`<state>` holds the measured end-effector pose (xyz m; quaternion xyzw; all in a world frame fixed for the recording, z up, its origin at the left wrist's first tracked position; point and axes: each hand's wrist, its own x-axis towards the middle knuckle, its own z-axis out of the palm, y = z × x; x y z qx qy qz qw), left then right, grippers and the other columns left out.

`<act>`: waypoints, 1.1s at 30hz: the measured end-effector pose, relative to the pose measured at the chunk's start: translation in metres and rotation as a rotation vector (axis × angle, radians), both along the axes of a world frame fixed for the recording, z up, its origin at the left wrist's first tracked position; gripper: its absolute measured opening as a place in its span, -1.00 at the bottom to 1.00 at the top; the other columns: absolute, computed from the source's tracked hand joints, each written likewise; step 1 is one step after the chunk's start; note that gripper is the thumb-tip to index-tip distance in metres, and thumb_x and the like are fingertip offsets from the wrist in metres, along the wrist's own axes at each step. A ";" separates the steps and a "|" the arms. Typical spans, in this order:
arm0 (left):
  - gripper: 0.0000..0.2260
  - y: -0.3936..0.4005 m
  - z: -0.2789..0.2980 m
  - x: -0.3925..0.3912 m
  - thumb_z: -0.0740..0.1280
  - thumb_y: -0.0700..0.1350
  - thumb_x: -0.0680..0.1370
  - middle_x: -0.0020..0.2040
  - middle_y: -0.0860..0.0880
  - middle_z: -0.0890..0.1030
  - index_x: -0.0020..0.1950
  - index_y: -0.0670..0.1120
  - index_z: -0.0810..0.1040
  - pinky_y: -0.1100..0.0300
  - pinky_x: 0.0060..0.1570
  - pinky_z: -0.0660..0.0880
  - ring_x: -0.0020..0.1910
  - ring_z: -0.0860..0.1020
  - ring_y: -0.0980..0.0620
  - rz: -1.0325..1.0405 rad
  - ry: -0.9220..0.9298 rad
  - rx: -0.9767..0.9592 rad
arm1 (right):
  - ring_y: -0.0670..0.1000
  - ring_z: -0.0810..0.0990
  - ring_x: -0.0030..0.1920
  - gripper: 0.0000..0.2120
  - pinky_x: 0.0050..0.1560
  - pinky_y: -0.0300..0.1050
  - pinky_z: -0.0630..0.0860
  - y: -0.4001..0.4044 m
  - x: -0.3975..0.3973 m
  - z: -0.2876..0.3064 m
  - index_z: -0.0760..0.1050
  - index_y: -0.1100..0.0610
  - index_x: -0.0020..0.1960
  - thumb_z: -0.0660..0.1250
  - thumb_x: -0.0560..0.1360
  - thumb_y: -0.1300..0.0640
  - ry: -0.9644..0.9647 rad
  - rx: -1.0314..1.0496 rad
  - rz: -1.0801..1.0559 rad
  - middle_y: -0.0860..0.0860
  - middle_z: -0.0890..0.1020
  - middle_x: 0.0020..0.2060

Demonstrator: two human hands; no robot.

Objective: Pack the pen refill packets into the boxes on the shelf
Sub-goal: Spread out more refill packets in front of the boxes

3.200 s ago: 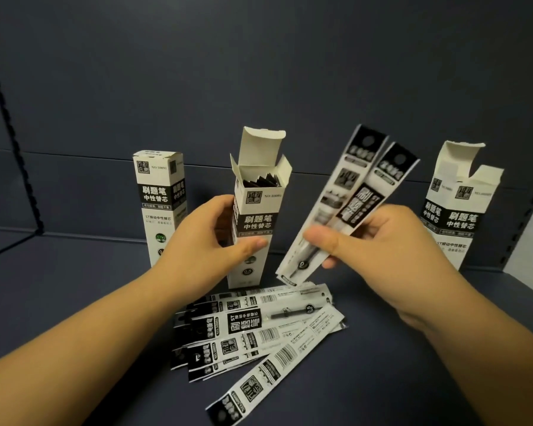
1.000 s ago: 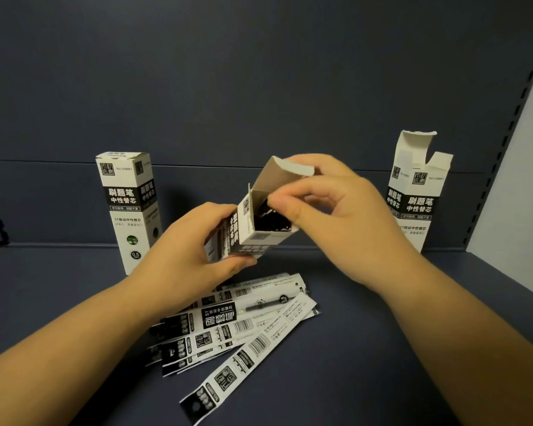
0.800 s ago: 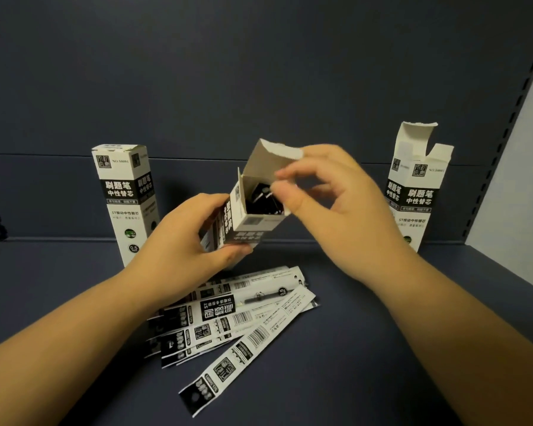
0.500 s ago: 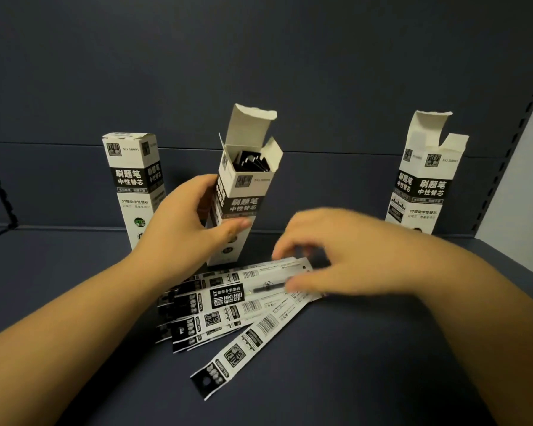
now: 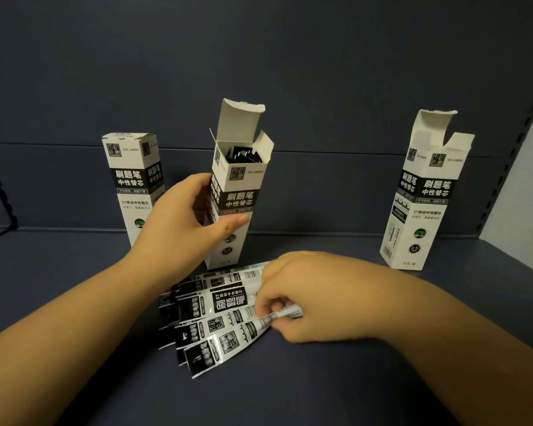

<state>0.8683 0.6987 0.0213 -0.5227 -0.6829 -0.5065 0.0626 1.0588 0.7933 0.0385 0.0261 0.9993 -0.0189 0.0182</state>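
Several packets (image 5: pixel 219 315) fanned flat under right hand (image 5: pixel 305 299), fingertips pinching the near ends; left hand (image 5: pixel 191 219) wrapped round open middle box (image 5: pixel 237 192) just beyond. Best to gather, square ends, lift clear, slide in upright

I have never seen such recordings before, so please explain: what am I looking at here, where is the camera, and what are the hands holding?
There is no machine here. A person wears one wide-angle camera on the head, looking forward and down at two bare hands over a dark shelf. The left hand grips the middle box, which stands open with dark packets inside. The right hand pinches a packet from the fanned pile of pen refill packets lying on the shelf. A closed box stands at the left and another open box at the right.
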 end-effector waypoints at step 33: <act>-0.50 0.000 0.001 0.000 0.46 0.17 0.38 0.09 0.32 0.60 0.28 0.26 0.40 0.41 0.00 0.48 0.11 0.55 0.42 -0.006 -0.012 -0.015 | -0.13 0.46 0.11 -0.82 0.14 -0.11 0.48 0.002 0.005 0.009 0.56 -0.11 0.15 0.34 0.58 -0.10 0.033 0.080 -0.054 -0.19 0.48 0.02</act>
